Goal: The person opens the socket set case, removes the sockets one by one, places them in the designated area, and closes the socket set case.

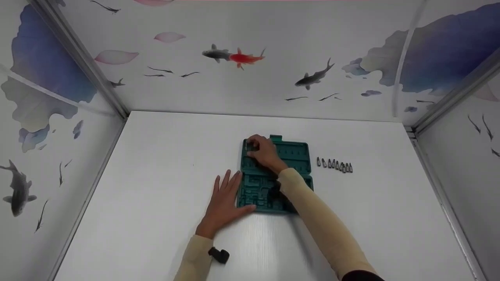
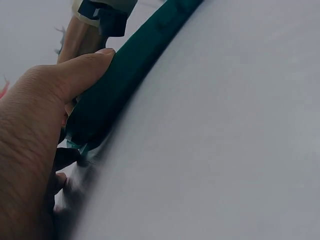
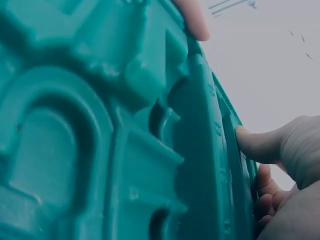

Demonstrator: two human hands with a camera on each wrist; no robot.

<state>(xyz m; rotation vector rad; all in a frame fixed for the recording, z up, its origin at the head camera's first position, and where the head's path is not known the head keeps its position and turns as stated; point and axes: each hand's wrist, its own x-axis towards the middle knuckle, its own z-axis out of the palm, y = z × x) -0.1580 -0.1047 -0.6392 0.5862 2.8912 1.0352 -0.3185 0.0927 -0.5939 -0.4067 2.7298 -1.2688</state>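
A green plastic tool case (image 1: 256, 191) lies unfolded on the white table, its moulded recesses facing up. My left hand (image 1: 226, 203) is spread along the case's left side, with its thumb (image 2: 92, 70) resting on the near edge. Over the upper left corner of the lid (image 1: 295, 152) is my right hand (image 1: 263, 150), its fingers bent. In the right wrist view, the right thumb (image 3: 250, 142) touches the lid and the other fingers are curled below it. Whether a small piece is between those fingertips is hidden.
Several small pointed metal bits (image 1: 336, 164) lie in a row on the table (image 1: 156, 175), right of the case. Printed panels with fish (image 1: 246, 58) enclose the back and sides. A black wrist device (image 1: 219, 255) sits on the left sleeve.
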